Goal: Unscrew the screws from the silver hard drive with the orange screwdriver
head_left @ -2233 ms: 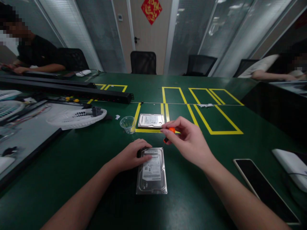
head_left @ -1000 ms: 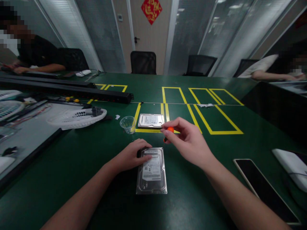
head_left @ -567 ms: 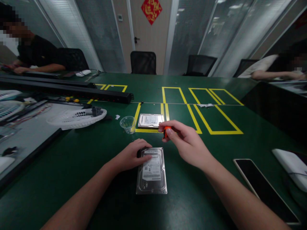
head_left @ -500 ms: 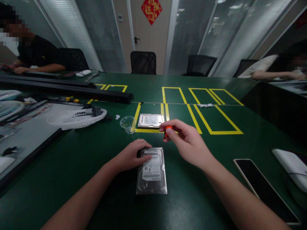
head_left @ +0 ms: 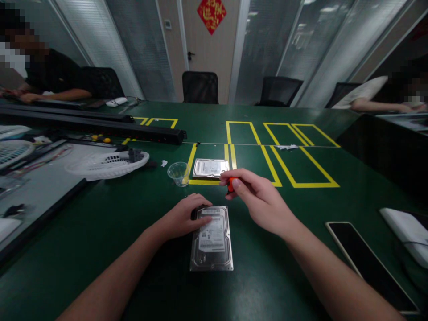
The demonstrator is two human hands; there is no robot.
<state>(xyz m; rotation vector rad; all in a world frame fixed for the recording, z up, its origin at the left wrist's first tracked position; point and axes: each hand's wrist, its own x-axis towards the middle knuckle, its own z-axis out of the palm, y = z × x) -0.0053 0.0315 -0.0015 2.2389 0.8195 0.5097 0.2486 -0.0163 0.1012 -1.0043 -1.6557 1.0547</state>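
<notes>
A silver hard drive [head_left: 211, 243] with a white label lies flat on the green table in front of me. My left hand [head_left: 187, 216] grips its upper left side, the thumb over the label and the fingers around the far edge. Just above and to the right of that drive, my right hand [head_left: 256, 196] is closed on what looks like a small screwdriver [head_left: 230, 184] with an orange-and-black handle; I cannot make out its shaft. A second hard drive [head_left: 210, 168] lies beyond my hands inside a yellow taped frame. Beside it stands a clear plastic cup [head_left: 179, 174].
At the left lie a white racket-shaped frame [head_left: 110, 164], a grey panel [head_left: 50, 191] and long black bars [head_left: 150, 133]. A phone [head_left: 364, 263] and a white device [head_left: 406, 234] lie at the right. Two people sit across the table, one on each side.
My right hand has shifted very slightly to the left with the screwdriver. My left hand and both hard drives have stayed put.
</notes>
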